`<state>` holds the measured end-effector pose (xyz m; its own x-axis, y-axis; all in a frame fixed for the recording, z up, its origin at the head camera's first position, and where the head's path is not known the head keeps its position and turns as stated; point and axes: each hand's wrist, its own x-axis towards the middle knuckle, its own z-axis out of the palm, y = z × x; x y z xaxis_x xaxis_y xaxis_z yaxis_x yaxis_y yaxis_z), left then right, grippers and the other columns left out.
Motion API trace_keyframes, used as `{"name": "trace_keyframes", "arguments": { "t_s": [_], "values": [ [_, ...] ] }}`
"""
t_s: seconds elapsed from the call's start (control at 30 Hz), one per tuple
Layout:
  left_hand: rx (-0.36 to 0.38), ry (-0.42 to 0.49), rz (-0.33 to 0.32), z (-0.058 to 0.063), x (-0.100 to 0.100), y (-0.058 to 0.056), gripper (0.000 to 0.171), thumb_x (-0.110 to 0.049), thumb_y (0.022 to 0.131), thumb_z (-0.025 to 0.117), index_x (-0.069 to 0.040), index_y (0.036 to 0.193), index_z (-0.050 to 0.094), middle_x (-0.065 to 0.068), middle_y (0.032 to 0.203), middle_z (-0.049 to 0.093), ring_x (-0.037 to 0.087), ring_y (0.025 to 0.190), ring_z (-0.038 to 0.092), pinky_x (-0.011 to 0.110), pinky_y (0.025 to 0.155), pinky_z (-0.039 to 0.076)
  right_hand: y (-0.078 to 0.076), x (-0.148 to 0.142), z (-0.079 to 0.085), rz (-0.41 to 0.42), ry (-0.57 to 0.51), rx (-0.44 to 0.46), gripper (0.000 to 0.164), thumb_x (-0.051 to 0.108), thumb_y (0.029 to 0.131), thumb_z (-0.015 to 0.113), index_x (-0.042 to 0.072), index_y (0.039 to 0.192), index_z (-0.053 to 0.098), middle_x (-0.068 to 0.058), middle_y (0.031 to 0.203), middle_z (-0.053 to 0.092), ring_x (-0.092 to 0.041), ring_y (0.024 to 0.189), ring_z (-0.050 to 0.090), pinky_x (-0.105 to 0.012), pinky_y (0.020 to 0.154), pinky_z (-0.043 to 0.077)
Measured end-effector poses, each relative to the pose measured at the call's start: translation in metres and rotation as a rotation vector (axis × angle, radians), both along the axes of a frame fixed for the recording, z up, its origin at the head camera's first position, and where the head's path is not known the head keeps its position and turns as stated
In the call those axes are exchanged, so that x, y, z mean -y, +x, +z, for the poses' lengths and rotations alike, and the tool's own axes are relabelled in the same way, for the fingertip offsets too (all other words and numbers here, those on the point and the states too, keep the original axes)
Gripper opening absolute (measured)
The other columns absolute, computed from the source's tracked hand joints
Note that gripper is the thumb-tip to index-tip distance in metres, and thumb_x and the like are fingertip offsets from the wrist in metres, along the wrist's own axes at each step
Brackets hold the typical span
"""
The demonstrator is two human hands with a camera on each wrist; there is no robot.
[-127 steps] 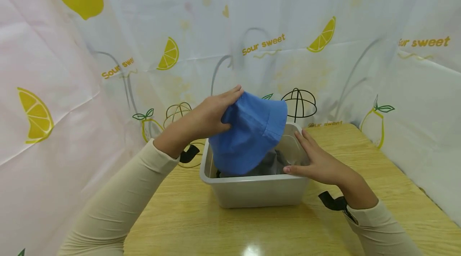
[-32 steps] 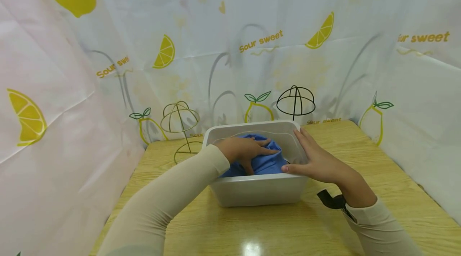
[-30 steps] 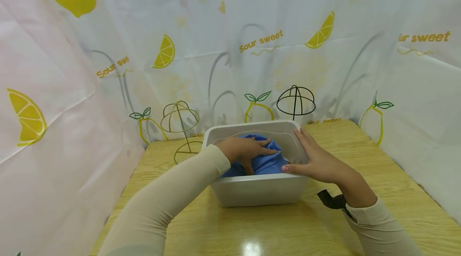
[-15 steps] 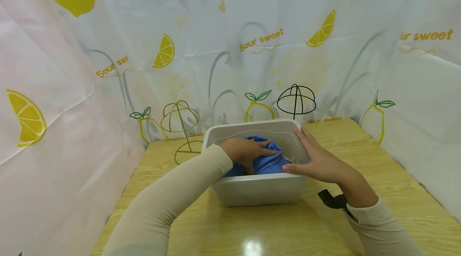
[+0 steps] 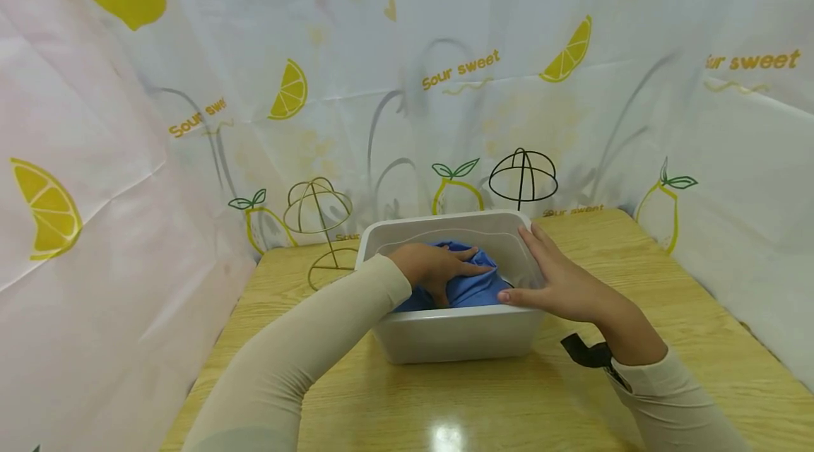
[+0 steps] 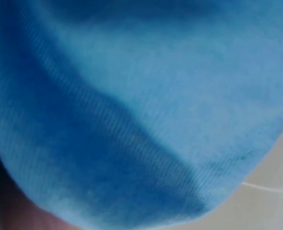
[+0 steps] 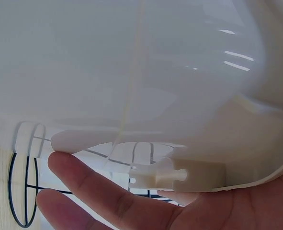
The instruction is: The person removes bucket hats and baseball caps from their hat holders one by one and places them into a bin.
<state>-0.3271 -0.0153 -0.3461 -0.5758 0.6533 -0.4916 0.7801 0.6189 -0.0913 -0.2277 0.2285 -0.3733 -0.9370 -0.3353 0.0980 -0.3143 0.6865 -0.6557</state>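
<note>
Inside the white plastic bin (image 5: 458, 339) lies a blue bucket hat (image 5: 477, 291), its cloth creased. The left hand (image 5: 431, 267) reaches over the bin's left side and rests on the hat with fingers spread. Blue cloth (image 6: 189, 86) fills most of the left wrist view. At the bin's right front corner, the right hand (image 5: 566, 286) touches the rim, thumb over the front edge and fingers extended along the right side. In the right wrist view its straight fingers (image 7: 107, 191) lie along the bin's glossy wall (image 7: 84, 72). Whatever lies under the hat is hidden.
A gold wire hat stand (image 5: 323, 226) is on the wooden table (image 5: 356, 402), left of the bin. Behind the bin's right side rises a black wire stand (image 5: 523, 176). Lemon-printed curtains (image 5: 356, 35) enclose the table's back and sides.
Several seconds ago the left hand held the blue hat tilted above the bin, over grey items. The hat has since gone down into the bin. The right hand has stayed at the rim.
</note>
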Motion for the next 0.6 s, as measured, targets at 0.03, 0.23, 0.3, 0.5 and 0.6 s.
{"name": "trace_keyframes", "arguments": {
  "t_s": [0.03,0.23,0.3,0.5,0.6],
  "values": [
    [0.003,-0.002,0.001,-0.0005,-0.0003,-0.0001,0.111,-0.055,0.082,0.084,-0.055,0.162,0.006,-0.005,0.176,-0.005,0.043,0.159,0.013,0.062,0.123,0.026,0.0004,0.0000,-0.0006,0.000,-0.001,0.001,0.118,0.061,0.088,0.074,0.031,0.167,-0.008,-0.012,0.173,-0.017,-0.050,0.157,-0.004,-0.081,0.113,0.017],
    [0.006,-0.012,0.006,-0.0026,-0.0017,0.0016,0.110,-0.055,0.083,0.083,-0.054,0.163,0.006,-0.005,0.176,-0.005,0.044,0.158,0.013,0.064,0.122,0.026,0.0019,-0.0002,-0.0020,-0.001,-0.001,0.003,0.118,0.061,0.089,0.074,0.030,0.167,-0.007,-0.012,0.173,-0.017,-0.050,0.157,-0.004,-0.081,0.113,0.018],
    [0.006,-0.018,0.009,-0.0029,-0.0019,0.0017,0.110,-0.055,0.084,0.082,-0.054,0.163,0.005,-0.006,0.176,-0.005,0.045,0.158,0.013,0.065,0.122,0.026,0.0017,-0.0005,-0.0015,0.003,0.001,-0.004,0.117,0.060,0.089,0.074,0.029,0.167,-0.007,-0.013,0.173,-0.017,-0.051,0.157,-0.004,-0.081,0.113,0.018],
    [0.009,-0.049,0.018,-0.0009,-0.0031,0.0029,0.108,-0.053,0.088,0.079,-0.052,0.163,0.002,-0.005,0.176,-0.007,0.049,0.157,0.012,0.067,0.121,0.026,-0.0011,-0.0012,-0.0009,0.001,0.012,-0.007,0.118,0.061,0.089,0.074,0.030,0.167,-0.008,-0.012,0.173,-0.016,-0.049,0.157,-0.003,-0.080,0.113,0.019],
    [0.017,-0.060,0.024,0.0012,-0.0032,0.0042,0.108,-0.049,0.090,0.078,-0.051,0.164,0.000,-0.003,0.175,-0.009,0.050,0.157,0.010,0.067,0.121,0.025,-0.0027,-0.0012,-0.0012,0.002,0.008,-0.002,0.118,0.061,0.088,0.074,0.032,0.167,-0.009,-0.012,0.173,-0.017,-0.050,0.157,-0.003,-0.080,0.113,0.019]
  ]
}}
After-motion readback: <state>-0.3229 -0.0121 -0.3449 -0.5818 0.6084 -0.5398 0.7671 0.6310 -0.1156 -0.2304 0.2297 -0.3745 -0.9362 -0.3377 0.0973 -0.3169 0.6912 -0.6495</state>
